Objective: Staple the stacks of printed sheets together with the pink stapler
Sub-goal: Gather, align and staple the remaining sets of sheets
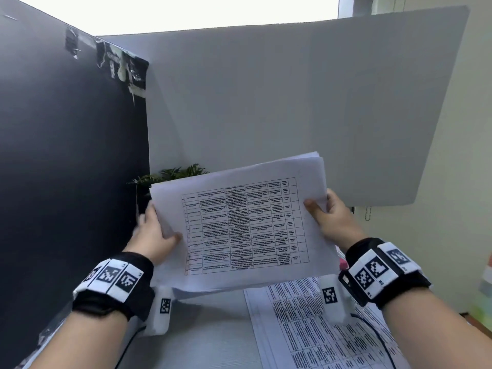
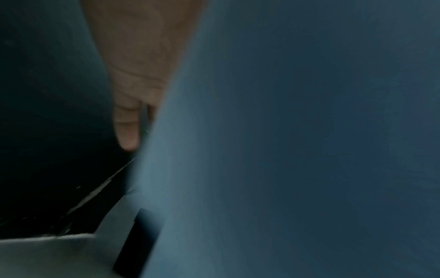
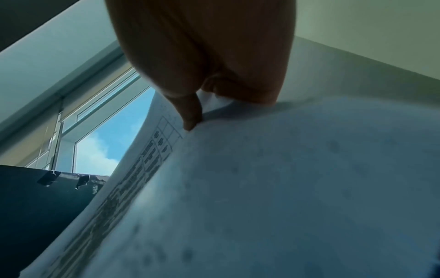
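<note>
I hold a stack of printed sheets with a black table on top, lifted above the desk and tilted toward me. My left hand grips its left edge, thumb on the front. On the stack's right edge my right hand grips with the thumb on top. From below, the right wrist view has that thumb pinching the stack of sheets. The left wrist view is dark, with one finger beside the stack's underside. A small pink bit, maybe the stapler, peeks out behind my right wrist.
More printed sheets lie on the grey desk at the lower right. A black board stands on the left and a grey board behind. A small green plant sits in the back corner.
</note>
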Motion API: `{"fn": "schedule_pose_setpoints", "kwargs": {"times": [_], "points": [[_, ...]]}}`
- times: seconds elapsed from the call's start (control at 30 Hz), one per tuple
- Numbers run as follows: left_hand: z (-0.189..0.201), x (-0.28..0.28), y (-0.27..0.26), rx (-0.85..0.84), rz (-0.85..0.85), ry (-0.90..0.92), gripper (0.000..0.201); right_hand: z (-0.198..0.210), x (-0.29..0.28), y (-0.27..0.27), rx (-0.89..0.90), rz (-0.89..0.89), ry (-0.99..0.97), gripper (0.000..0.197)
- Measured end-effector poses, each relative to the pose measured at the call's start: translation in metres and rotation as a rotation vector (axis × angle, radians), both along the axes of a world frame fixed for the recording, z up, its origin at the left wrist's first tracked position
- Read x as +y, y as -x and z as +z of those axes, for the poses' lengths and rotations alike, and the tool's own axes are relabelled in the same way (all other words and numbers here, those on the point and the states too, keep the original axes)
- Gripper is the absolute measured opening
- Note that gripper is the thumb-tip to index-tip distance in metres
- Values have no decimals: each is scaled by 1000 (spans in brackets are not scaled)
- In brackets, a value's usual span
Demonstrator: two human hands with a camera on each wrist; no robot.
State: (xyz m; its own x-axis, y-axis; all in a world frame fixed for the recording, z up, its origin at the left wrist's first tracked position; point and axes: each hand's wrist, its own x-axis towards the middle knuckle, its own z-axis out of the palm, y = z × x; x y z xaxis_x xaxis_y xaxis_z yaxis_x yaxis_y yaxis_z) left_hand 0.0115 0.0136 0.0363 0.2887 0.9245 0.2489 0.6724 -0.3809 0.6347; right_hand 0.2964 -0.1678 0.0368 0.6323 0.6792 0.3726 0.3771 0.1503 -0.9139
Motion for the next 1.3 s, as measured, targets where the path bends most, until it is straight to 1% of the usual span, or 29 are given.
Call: {"fn": "schedule_pose_setpoints", "kwargs": {"times": [0.03,0.1,0.2,0.27,0.3,0.33,0.37,0.4,0.43,0.47,0.5,0.53,0.57,0.6,0.67,0.7,0.73,0.77,0.8,0.87,0.9,0.93,0.97,1.03,1.07,1.1,1.2,1.23,1.3], "points": [[7,-3,-3,14,25,-62,99,4,-2,0,-6,20,-1,6],[26,-12,-10,11,68,-247,113,14,-6,0,-40,48,-4,6],[58,-31,-29,-9,3,-551,112,31,-11,2,-174,54,20,9],[78,-45,-44,93,-108,-620,93,45,-13,6,-310,68,28,13],[85,-49,-52,149,-168,-596,76,51,-14,10,-360,85,15,19],[89,-51,-59,153,-240,-550,52,57,-13,12,-403,94,2,27],[92,-55,-66,95,-316,-471,23,62,-10,15,-455,86,-16,32],[92,-55,-70,-20,-386,-401,8,67,-9,17,-519,39,-46,33],[91,-54,-73,-117,-419,-368,15,71,-7,17,-587,-57,-100,32],[89,-54,-73,-173,-404,-362,15,74,-6,17,-644,-199,-170,34],[89,-53,-72,-229,-369,-376,13,75,-7,16,-672,-351,-240,41],[88,-51,-69,-289,-334,-379,13,74,-10,16,-654,-470,-280,53],[87,-50,-66,-366,-326,-345,13,71,-12,13,-593,-514,-271,67],[85,-47,-63,-460,-341,-281,13,67,-13,10,-491,-467,-218,82],[79,-44,-58,-605,-372,-151,10,59,-14,12,-198,-179,-87,104],[77,-45,-56,-649,-381,-108,8,54,-12,13,-52,-17,-66,105],[74,-44,-56,-687,-385,-75,7,51,-10,12,41,98,-67,98],[72,-44,-56,-717,-384,-53,8,49,-7,12,79,172,-96,84],[70,-47,-56,-746,-390,-32,10,47,-3,14,68,204,-139,68],[64,-49,-58,-768,-387,31,11,45,3,19,-13,155,-203,43],[59,-51,-58,-759,-383,68,9,43,6,23,-58,110,-199,35],[52,-51,-58,-742,-385,109,8,38,9,24,-84,81,-185,35],[45,-52,-59,-722,-383,142,8,34,12,25,-96,62,-165,44],[34,-52,-60,-693,-376,187,7,29,13,28,-118,56,-101,76],[31,-51,-60,-683,-371,195,8,27,14,27,-128,49,-81,81],[30,-51,-61,-678,-368,196,9,30,13,28,-140,47,-64,77],[34,-50,-63,-645,-372,173,11,29,11,24,-147,60,-50,44],[37,-49,-63,-633,-365,134,11,28,10,22,-138,78,-61,41],[41,-45,-63,-615,-339,52,15,27,7,21,-77,98,-100,43]]}}
